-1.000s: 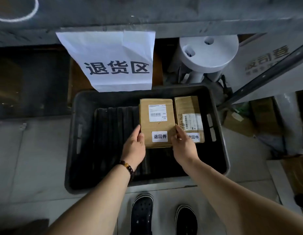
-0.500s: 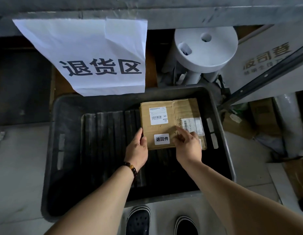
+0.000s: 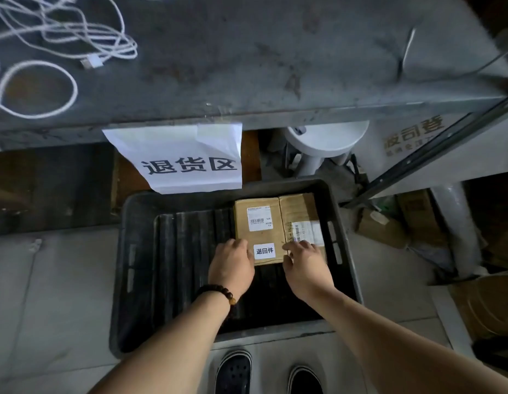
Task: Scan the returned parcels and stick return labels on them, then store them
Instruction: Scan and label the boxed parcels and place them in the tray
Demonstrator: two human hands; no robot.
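Left hand (image 3: 231, 265) and right hand (image 3: 307, 270) grip the parcel (image 3: 258, 237).

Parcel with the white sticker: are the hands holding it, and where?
The parcel lies in the crate. The left hand is at its near left corner, the right hand at its near right corner; grip or mere touch cannot be told.
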